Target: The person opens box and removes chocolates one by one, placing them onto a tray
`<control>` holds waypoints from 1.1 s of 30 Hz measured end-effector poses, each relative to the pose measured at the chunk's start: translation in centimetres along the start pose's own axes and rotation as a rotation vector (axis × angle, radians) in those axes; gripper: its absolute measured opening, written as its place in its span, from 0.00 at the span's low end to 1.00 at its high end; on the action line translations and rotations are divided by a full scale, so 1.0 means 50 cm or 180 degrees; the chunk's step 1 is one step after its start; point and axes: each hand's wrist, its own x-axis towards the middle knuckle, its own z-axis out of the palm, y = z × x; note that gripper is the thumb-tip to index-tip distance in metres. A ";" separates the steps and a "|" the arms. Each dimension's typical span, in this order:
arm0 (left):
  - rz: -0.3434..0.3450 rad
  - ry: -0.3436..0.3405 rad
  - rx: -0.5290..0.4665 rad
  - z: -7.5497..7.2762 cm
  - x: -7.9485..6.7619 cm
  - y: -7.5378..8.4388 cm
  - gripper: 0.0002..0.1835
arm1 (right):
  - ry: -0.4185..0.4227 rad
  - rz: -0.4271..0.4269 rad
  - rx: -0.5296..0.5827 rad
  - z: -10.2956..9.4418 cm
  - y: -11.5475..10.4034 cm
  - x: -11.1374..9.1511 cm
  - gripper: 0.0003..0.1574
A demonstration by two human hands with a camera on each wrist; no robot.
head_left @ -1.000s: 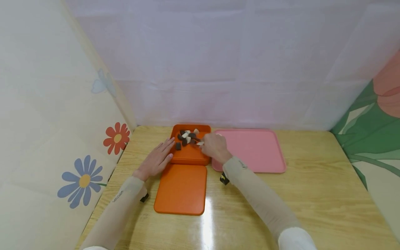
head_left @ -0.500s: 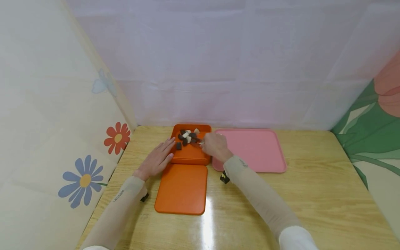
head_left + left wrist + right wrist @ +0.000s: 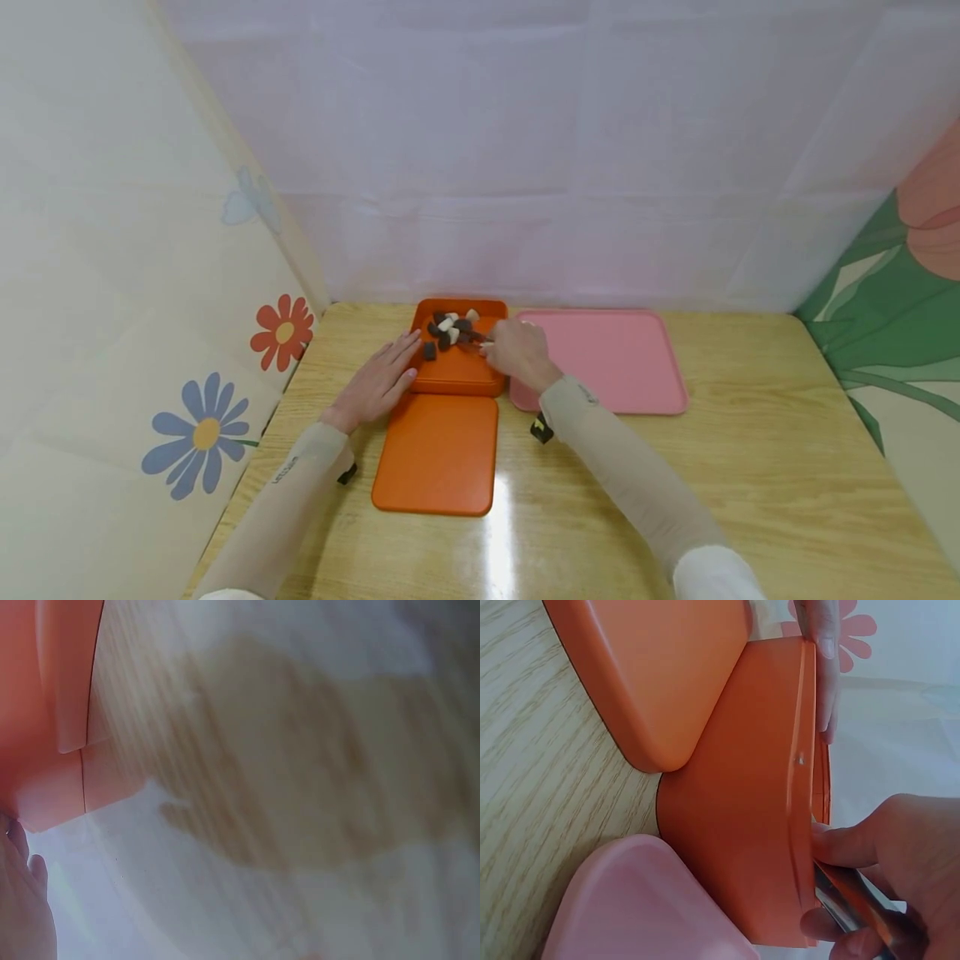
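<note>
An orange box (image 3: pixel 459 387) stands at the back of the table, with dark and white small pieces (image 3: pixel 448 327) heaped inside. Along its left rim rests my left hand (image 3: pixel 372 385), its fingers straight. My right hand (image 3: pixel 519 350) is over the box's right edge and grips metal tongs (image 3: pixel 846 898), seen shiny between thumb and fingers in the right wrist view. Their tips reach to the right side of the heap; whether they pinch a piece is too small to tell. One dark piece (image 3: pixel 429 351) lies apart, near the left wall. The left wrist view shows mostly blurred table.
A flat orange lid (image 3: pixel 437 457) lies just in front of the box. To the right, a pink tray (image 3: pixel 607 367) stands close beside it, partly under my right hand. A pale cloth wall (image 3: pixel 555 167) rises behind the wooden table (image 3: pixel 765 467).
The tips of the tongs have shifted slightly among the pieces at the right of the heap. My left hand stays on the rim.
</note>
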 end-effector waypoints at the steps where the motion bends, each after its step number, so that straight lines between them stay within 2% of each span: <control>1: -0.0003 0.0000 -0.0005 0.000 0.000 0.000 0.33 | -0.0004 0.0011 -0.0009 0.000 0.001 -0.001 0.25; 8: 0.0002 -0.0007 -0.0014 0.000 0.000 0.001 0.33 | 0.0018 0.0008 -0.0068 -0.010 0.003 -0.009 0.15; 16: 0.0015 0.0019 0.0003 0.005 -0.004 -0.006 0.33 | 0.0083 0.0039 -0.0040 -0.023 0.007 -0.018 0.13; 33: -0.0014 -0.0015 0.0011 0.000 0.001 0.001 0.33 | 0.0132 -0.0067 0.0100 -0.052 0.025 -0.033 0.22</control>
